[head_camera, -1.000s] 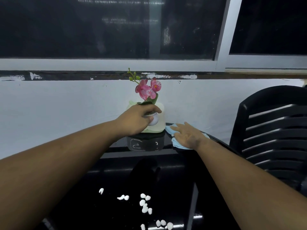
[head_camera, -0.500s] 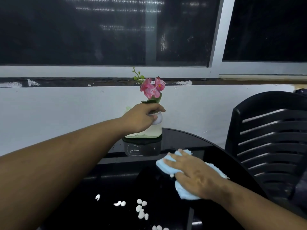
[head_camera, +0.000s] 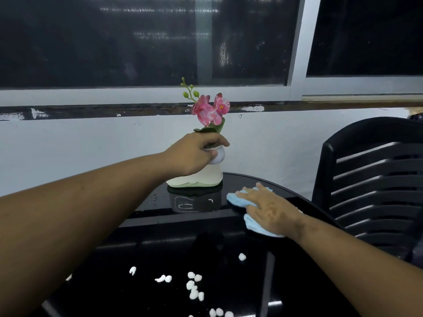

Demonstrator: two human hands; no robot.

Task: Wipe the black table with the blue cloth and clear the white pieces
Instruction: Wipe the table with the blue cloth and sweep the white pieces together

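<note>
Two bare forearms came into view from the near edge, one from the near left and one from the near right, and neither showed a sleeve, watch, band or glove. The left hand (head_camera: 194, 154) and the right hand (head_camera: 270, 210) were bare as well, with no rings visible and short fingernails.

A white wall (head_camera: 68, 152) runs behind the scene, topped by a dark ledge (head_camera: 91, 110) with chipped, flaking paint. Above the ledge sit wide windows (head_camera: 103, 42) with pale frames; the glass is dark and carries faint reflections of lights. A black plastic chair (head_camera: 375, 179) with a slatted back stands at the right, close to the wall. The light is dim and cool.
</note>
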